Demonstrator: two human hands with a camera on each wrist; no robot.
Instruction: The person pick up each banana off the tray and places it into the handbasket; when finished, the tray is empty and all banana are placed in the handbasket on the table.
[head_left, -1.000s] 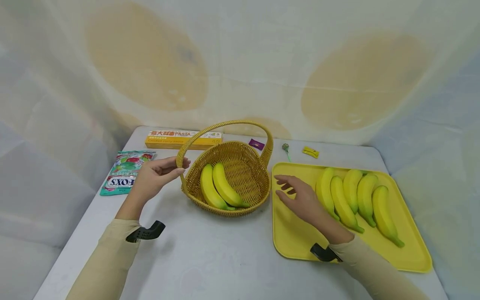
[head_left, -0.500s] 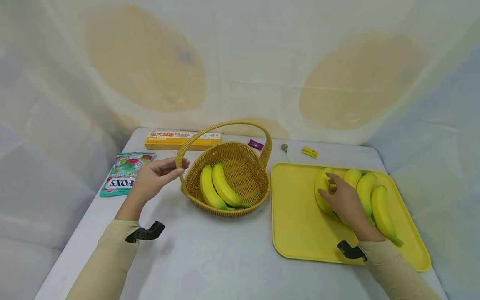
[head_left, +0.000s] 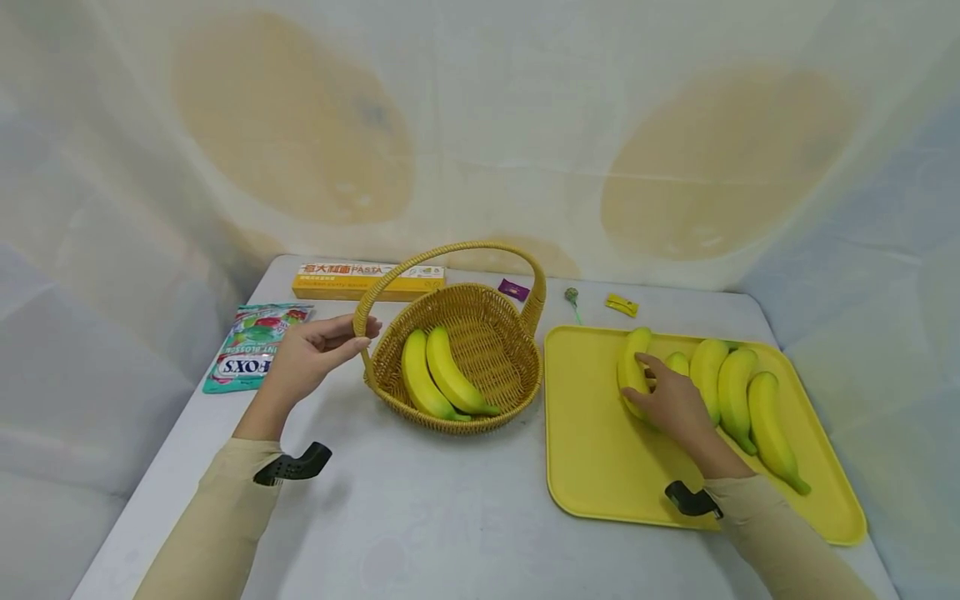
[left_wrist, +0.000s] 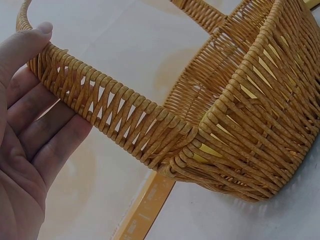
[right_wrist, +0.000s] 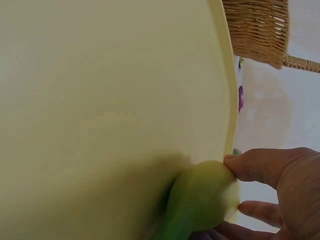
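Observation:
My left hand (head_left: 303,362) holds the left side of the wicker basket's arched handle (head_left: 450,248), thumb on one face and fingers on the other in the left wrist view. Two yellow bananas (head_left: 422,379) lie in the left half of the basket (head_left: 450,426). Over the yellow tray (head_left: 592,458), my right hand (head_left: 675,404) grips the leftmost banana (head_left: 633,358) between thumb and fingers. Its greenish end (right_wrist: 202,195) faces the right wrist camera. Several more bananas (head_left: 772,429) lie side by side to the right, one partly hidden by this hand.
Behind the basket lies a pasta box (head_left: 360,283); a teal candy bag (head_left: 251,350) is at the left. A purple wrapped sweet (head_left: 513,289), a lollipop (head_left: 572,298) and a yellow wrapped sweet (head_left: 622,305) lie along the back. Cloth walls surround the white table (head_left: 450,517).
My right hand has gone from the tray's left side to the bananas, taken hold of the leftmost one and shifted it slightly left. The left hand and basket stay put.

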